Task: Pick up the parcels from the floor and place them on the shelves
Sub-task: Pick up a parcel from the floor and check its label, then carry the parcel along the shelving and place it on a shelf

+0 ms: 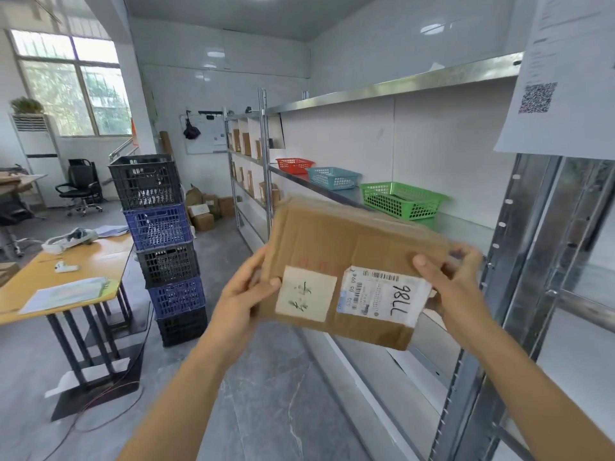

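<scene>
From the head view, both hands grip a flat cardboard parcel (346, 257) in mid-air, the left hand (248, 287) clasping its left edge and the right hand (449, 277) its right edge, label side up. The parcel hangs just in front of the metal shelf (332, 191) on the right, near a green basket (401, 199), with blue (332, 177) and red (294, 165) baskets farther along. Stacked crates (163, 237) and an orange counter (83, 264) stand to the left.

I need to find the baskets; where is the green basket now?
In the head view, the green basket stands on the metal shelf at right, just behind the held cardboard parcel, nearer than the blue basket.
</scene>
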A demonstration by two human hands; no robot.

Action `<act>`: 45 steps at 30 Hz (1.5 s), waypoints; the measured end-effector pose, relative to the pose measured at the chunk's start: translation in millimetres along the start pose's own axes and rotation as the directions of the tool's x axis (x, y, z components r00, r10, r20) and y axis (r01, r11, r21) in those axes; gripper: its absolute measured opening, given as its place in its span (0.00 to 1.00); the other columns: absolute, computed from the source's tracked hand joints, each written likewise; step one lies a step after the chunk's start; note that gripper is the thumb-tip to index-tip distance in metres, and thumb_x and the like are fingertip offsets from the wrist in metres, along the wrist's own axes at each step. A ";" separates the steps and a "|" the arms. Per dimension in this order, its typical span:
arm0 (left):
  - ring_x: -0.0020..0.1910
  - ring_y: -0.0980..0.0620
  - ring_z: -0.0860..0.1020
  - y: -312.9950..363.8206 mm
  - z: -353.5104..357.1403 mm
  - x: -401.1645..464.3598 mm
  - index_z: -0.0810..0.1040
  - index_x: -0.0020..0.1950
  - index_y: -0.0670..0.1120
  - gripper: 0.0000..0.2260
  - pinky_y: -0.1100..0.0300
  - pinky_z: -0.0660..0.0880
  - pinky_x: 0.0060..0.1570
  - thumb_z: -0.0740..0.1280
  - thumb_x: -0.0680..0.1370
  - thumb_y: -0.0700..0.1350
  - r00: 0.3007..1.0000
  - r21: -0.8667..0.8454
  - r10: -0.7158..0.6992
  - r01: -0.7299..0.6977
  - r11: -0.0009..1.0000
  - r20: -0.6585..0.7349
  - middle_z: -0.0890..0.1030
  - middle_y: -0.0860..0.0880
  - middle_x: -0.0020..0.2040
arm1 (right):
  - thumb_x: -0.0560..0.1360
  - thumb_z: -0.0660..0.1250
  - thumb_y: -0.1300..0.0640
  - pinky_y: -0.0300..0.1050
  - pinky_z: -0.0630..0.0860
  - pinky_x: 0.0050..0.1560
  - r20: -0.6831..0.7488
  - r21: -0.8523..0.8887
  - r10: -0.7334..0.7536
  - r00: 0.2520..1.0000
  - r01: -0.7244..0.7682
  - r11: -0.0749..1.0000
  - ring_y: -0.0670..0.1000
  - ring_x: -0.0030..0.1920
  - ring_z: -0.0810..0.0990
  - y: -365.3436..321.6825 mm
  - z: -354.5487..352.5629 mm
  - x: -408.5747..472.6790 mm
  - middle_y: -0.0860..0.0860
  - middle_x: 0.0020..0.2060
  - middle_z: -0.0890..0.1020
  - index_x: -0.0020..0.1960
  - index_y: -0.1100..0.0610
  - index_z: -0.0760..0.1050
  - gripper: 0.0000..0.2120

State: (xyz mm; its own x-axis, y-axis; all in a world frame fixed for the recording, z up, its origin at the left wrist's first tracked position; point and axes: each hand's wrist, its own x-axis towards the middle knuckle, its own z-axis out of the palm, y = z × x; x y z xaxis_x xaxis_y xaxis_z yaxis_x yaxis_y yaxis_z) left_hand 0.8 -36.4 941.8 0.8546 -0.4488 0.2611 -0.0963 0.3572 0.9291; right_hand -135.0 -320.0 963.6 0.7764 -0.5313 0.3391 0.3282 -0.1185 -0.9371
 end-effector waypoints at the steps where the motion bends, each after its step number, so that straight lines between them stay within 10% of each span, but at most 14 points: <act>1: 0.67 0.48 0.81 7.4 -0.8 4.5 0.70 0.79 0.54 0.35 0.50 0.79 0.61 0.73 0.74 0.35 0.998 -0.044 0.050 -0.051 0.998 -0.039 0.85 0.56 0.67 | 0.63 0.79 0.45 0.57 0.86 0.39 0.033 0.050 -0.018 0.999 0.016 0.999 0.52 0.48 0.88 -3.7 -3.7 1.5 0.50 0.59 0.84 0.64 0.40 0.66 0.35; 7: 0.65 0.46 0.84 1.1 38.4 9.3 0.74 0.74 0.57 0.24 0.37 0.76 0.69 0.72 0.78 0.57 0.992 0.026 -0.129 0.129 0.991 0.006 0.86 0.50 0.67 | 0.63 0.75 0.27 0.57 0.81 0.63 0.190 -0.261 0.059 0.980 -0.007 0.965 0.53 0.65 0.81 13.8 11.7 -6.9 0.48 0.70 0.73 0.65 0.33 0.74 0.33; 12: 0.56 0.54 0.85 -5.2 33.6 6.6 0.75 0.71 0.65 0.18 0.49 0.81 0.51 0.64 0.81 0.60 0.982 0.086 -0.166 0.159 0.984 0.088 0.89 0.59 0.57 | 0.74 0.66 0.36 0.39 0.80 0.59 0.175 -0.276 0.089 0.981 -0.038 0.960 0.39 0.60 0.84 21.6 17.7 -22.8 0.40 0.63 0.84 0.74 0.40 0.70 0.29; 18: 0.67 0.52 0.81 -13.0 37.3 2.3 0.76 0.70 0.57 0.18 0.55 0.77 0.59 0.65 0.80 0.58 0.991 0.033 -0.132 0.131 0.991 0.009 0.87 0.56 0.62 | 0.80 0.61 0.39 0.29 0.78 0.49 0.175 -0.288 0.110 0.978 -0.056 0.956 0.32 0.56 0.82 10.4 21.9 -29.9 0.25 0.54 0.83 0.69 0.25 0.67 0.18; 23: 0.67 0.53 0.82 -17.5 42.4 0.7 0.76 0.70 0.67 0.15 0.40 0.79 0.66 0.58 0.85 0.61 0.959 0.078 -0.252 0.244 0.967 0.132 0.86 0.59 0.65 | 0.82 0.60 0.42 0.25 0.78 0.44 0.116 -0.241 0.132 0.984 -0.102 0.965 0.30 0.52 0.83 6.9 20.5 -45.9 0.24 0.50 0.84 0.69 0.28 0.66 0.17; 34: 0.70 0.46 0.79 -63.2 99.1 -1.1 0.74 0.69 0.59 0.14 0.34 0.76 0.66 0.63 0.84 0.58 0.900 0.056 -0.302 0.300 0.952 0.315 0.83 0.53 0.69 | 0.77 0.66 0.38 0.51 0.80 0.65 -0.248 -0.237 0.084 0.965 -0.144 0.961 0.41 0.62 0.83 -2.6 -27.9 -126.1 0.36 0.65 0.83 0.75 0.31 0.67 0.27; 38: 0.68 0.48 0.80 -86.2 150.8 -22.6 0.76 0.66 0.62 0.11 0.41 0.79 0.56 0.63 0.84 0.56 0.817 0.043 -0.345 0.368 0.929 0.461 0.83 0.52 0.69 | 0.83 0.64 0.51 0.40 0.82 0.57 -0.397 -0.253 0.038 0.917 -0.149 0.956 0.41 0.62 0.84 -17.3 -66.2 -178.8 0.38 0.63 0.84 0.75 0.40 0.71 0.22; 45: 0.64 0.50 0.83 -96.8 273.9 -101.8 0.75 0.70 0.60 0.23 0.46 0.84 0.51 0.70 0.75 0.57 0.589 0.118 -0.343 0.387 0.915 0.732 0.85 0.53 0.66 | 0.77 0.70 0.49 0.49 0.79 0.62 -0.716 -0.242 -0.058 0.696 -0.170 0.955 0.50 0.69 0.79 -55.3 -159.8 -298.6 0.47 0.72 0.78 0.65 0.49 0.76 0.17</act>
State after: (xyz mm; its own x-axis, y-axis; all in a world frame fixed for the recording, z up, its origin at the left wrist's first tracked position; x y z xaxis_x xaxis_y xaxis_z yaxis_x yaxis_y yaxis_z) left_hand -216.7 -249.7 897.0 0.1633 -0.9862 0.0265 0.1821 0.0566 0.9817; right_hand -471.0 -288.9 901.0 0.1361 -0.9633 0.2312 0.0517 -0.2262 -0.9727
